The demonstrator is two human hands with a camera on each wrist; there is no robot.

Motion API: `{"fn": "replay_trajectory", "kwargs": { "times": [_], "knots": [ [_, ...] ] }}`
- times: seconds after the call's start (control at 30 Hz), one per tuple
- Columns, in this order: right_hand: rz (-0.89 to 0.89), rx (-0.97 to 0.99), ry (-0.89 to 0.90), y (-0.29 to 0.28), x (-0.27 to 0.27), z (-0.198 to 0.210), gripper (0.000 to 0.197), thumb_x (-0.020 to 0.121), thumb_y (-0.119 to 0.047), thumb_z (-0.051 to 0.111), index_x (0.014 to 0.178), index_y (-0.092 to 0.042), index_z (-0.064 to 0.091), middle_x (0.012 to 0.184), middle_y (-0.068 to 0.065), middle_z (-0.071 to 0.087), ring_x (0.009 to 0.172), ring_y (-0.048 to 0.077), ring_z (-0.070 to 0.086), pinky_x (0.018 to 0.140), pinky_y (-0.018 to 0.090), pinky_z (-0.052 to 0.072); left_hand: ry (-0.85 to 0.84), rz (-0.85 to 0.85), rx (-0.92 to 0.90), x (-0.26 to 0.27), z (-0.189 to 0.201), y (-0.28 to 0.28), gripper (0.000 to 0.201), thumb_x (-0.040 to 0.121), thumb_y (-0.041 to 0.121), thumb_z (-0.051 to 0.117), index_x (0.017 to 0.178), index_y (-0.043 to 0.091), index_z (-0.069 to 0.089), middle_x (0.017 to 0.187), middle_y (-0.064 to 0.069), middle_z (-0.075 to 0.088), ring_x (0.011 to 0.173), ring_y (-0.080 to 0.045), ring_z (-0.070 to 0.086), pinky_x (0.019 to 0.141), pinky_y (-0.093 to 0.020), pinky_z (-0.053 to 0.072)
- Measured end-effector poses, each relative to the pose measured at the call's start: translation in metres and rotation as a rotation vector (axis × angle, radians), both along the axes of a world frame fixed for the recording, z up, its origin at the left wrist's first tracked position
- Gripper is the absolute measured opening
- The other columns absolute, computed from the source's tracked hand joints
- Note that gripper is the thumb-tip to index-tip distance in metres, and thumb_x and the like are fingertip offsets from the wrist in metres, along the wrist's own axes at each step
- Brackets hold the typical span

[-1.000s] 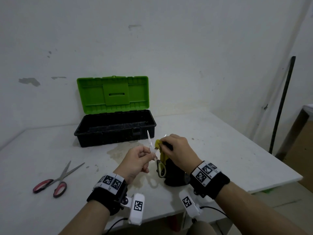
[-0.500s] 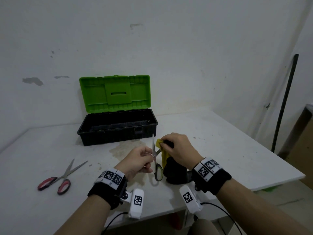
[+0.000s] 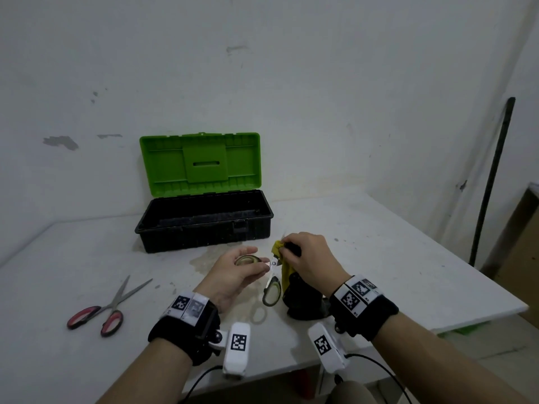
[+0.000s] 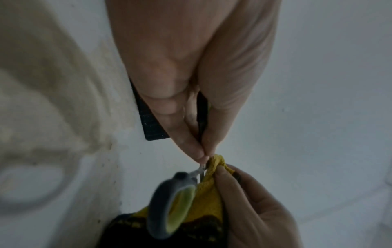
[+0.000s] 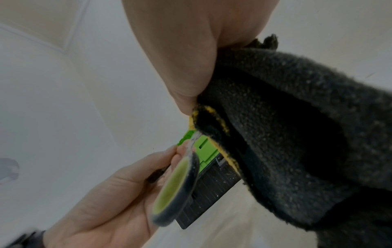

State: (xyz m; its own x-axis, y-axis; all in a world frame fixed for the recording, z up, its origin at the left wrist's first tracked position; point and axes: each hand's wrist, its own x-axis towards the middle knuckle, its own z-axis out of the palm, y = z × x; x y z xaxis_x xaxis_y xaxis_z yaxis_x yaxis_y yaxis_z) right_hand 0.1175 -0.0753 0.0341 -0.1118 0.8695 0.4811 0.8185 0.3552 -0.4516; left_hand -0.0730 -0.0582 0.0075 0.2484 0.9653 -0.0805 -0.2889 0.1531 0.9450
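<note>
Wiping the scissors [image 3: 274, 263]: our left hand [image 3: 233, 277] pinches them, right hand [image 3: 313, 262] grips the cloth [image 3: 285, 272] rubbing them. Red scissors [image 3: 114, 305] left to do, we reckon.

You face a white wall [image 3: 291, 68], scuffed, with 1 grey chipped patch [image 3: 61, 142] at your left. Your white table [image 3: 408, 258] is stained and speckled. At your right, 1 dark pole [image 3: 493, 176] stands slanted against the wall, near a brown board [image 3: 522, 234]. The light is dim and even.
</note>
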Motion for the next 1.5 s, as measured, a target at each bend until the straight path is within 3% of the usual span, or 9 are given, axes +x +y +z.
{"fn": "replay_trajectory", "kwargs": {
  "times": [0.17,0.33,0.47,0.57,0.7,0.83,1.07,1.3,1.5],
  "knots": [
    [0.015,0.064,0.041,-0.005,-0.002,0.007,0.013,0.09,-0.022,0.063,0.098,-0.017,0.073,0.089,0.0,0.071,0.079,0.012,0.058,0.067,0.011,0.034,-0.105,0.05,-0.081,0.006,-0.006,0.0,0.016,0.089,0.005,0.072,0.104,0.007,0.069,0.098,-0.012,0.076,0.093,-0.022,0.068,0.083,-0.033,0.056],
    [0.024,0.06,0.031,-0.004,-0.005,0.003,0.014,0.091,-0.024,0.063,0.099,-0.017,0.072,0.09,0.0,0.071,0.079,0.01,0.058,0.071,0.014,0.037,-0.188,0.036,-0.112,0.01,-0.01,-0.002,0.014,0.096,0.02,0.064,0.106,0.01,0.062,0.103,-0.011,0.074,0.102,-0.04,0.072,0.08,-0.049,0.057],
    [0.051,0.023,0.001,-0.004,-0.009,-0.004,0.012,0.091,-0.027,0.063,0.096,-0.02,0.071,0.088,-0.002,0.069,0.079,0.011,0.059,0.073,0.022,0.045,-0.171,0.076,-0.108,0.012,-0.01,0.0,0.028,0.09,-0.001,0.068,0.113,0.011,0.058,0.11,-0.024,0.071,0.102,-0.042,0.071,0.069,-0.038,0.063],
    [0.061,0.036,0.023,-0.004,-0.011,-0.003,0.011,0.09,-0.027,0.063,0.095,-0.02,0.071,0.085,-0.003,0.068,0.077,0.009,0.057,0.071,0.02,0.045,-0.208,0.093,-0.09,0.013,-0.008,-0.002,0.027,0.087,-0.009,0.066,0.111,0.004,0.062,0.103,-0.023,0.069,0.084,-0.03,0.074,0.061,-0.031,0.06],
    [0.08,0.071,0.032,-0.005,-0.016,0.0,0.012,0.09,-0.027,0.064,0.095,-0.02,0.072,0.084,-0.003,0.069,0.075,0.008,0.056,0.067,0.008,0.038,-0.257,0.125,-0.069,0.017,-0.007,-0.004,0.019,0.09,-0.004,0.065,0.107,0.004,0.067,0.1,-0.018,0.07,0.077,-0.02,0.071,0.061,-0.027,0.059],
    [0.055,0.098,0.038,-0.008,-0.015,0.003,0.013,0.089,-0.023,0.064,0.098,-0.02,0.072,0.088,-0.002,0.07,0.078,0.009,0.058,0.069,0.009,0.036,-0.263,0.114,-0.079,0.016,-0.005,-0.004,0.022,0.097,0.005,0.06,0.118,0.003,0.065,0.104,-0.017,0.072,0.081,-0.019,0.073,0.065,-0.028,0.06],
    [0.007,0.146,0.104,-0.006,-0.007,0.004,0.015,0.086,-0.018,0.068,0.1,-0.02,0.072,0.094,-0.005,0.069,0.081,0.001,0.054,0.075,-0.001,0.036,-0.158,0.223,-0.062,0.012,-0.007,0.001,0.008,0.095,0.01,0.066,0.098,0.002,0.067,0.081,-0.011,0.066,0.06,-0.013,0.064,0.061,-0.025,0.058],
    [0.142,0.161,0.095,-0.006,-0.021,-0.005,0.013,0.086,-0.017,0.071,0.099,-0.018,0.074,0.09,-0.001,0.066,0.082,0.01,0.061,0.075,0.016,0.048,-0.005,0.249,0.107,0.019,-0.008,-0.008,0.022,0.096,0.015,0.065,0.092,-0.005,0.074,0.076,-0.016,0.072,0.064,-0.02,0.067,0.073,-0.034,0.061],
    [0.013,0.13,0.039,0.002,-0.013,0.004,0.013,0.089,-0.017,0.064,0.098,-0.019,0.074,0.086,0.0,0.064,0.077,0.014,0.058,0.071,0.021,0.043,0.08,0.276,0.173,0.017,-0.006,-0.009,0.022,0.096,0.016,0.065,0.085,-0.002,0.072,0.061,-0.01,0.065,0.056,-0.017,0.061,0.057,-0.027,0.051]
  ]
}}
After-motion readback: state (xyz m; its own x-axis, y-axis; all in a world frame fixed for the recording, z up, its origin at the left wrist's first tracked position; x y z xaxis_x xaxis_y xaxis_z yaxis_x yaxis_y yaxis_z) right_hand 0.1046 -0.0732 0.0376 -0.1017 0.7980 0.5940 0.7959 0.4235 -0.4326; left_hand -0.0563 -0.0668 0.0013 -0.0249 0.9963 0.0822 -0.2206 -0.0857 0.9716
